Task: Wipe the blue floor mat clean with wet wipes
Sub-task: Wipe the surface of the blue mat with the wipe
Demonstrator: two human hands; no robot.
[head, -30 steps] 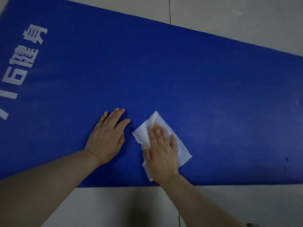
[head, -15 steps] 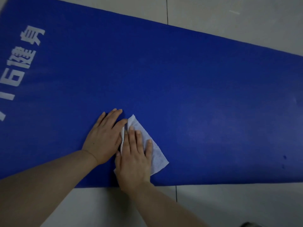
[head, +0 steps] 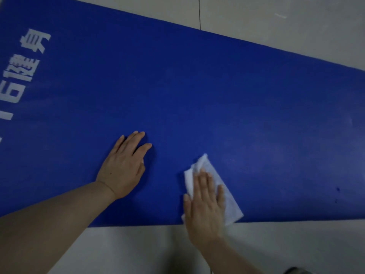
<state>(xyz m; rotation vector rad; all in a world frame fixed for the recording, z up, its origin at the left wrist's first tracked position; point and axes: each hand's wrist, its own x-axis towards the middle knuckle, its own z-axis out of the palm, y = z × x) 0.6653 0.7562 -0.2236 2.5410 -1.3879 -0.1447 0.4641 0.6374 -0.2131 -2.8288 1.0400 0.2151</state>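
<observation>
I see the blue floor mat (head: 197, 95) lying flat on the pale tiled floor (head: 138, 250), running off the frame at the left and right so neither short end shows; only its far edge and near edge are in view. White printed characters (head: 23, 70) sit toward the left part of the mat, and the lowest of them are cut off by the frame edge; I can't read them fully.

My left hand (head: 124, 167) lies palm down on the mat, a little in from the near edge; its grip is wide, fingers straight and holding nothing. My right hand (head: 205, 202) presses flat on the white wet wipe (head: 227, 190) right at the mat's near edge; the fingers are straight on top of the wipe, not curled round it. The hand hides the wipe's middle; a crumpled corner pokes out beyond the fingertips and a flat corner shows to the right, just reaching the near edge. The right hand and wipe are slightly blurred.

A few small dark specks (head: 338, 189) mark the mat near its near edge at the right; what they are I cannot tell.
</observation>
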